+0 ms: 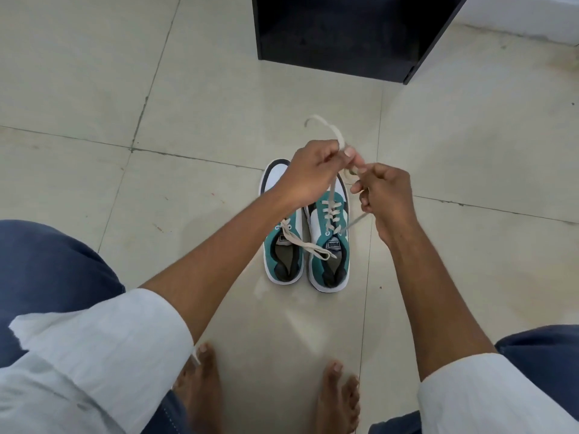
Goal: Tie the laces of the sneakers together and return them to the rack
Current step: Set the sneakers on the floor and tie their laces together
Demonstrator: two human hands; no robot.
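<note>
Right now both hands are raised above the pair of sneakers, which stand side by side on the tiled floor [94, 89], toes pointing away, a little nearer than the dark rack [338, 36]. The left hand [313, 173] has its grip pressed together on a lace [333, 189] that rises from the right sneaker [329, 242]; the free tail of it curls up beyond the fingers. The right hand [385, 192] pinches another strand, and a small loop sits between the two hands. One more lace end [308, 245] lies loose from the left sneaker [283, 245] across the collar of the right one.

I judge the knot is only being formed, not yet tight. The risk is that the loop slips open if one pinch relaxes before the tail passes through. I cannot tell if both held strands belong to the same shoe; if yes, the sneakers would not be joined, because the loose end is left out. Pulling upward too hard may also tip the light right sneaker over.
</note>
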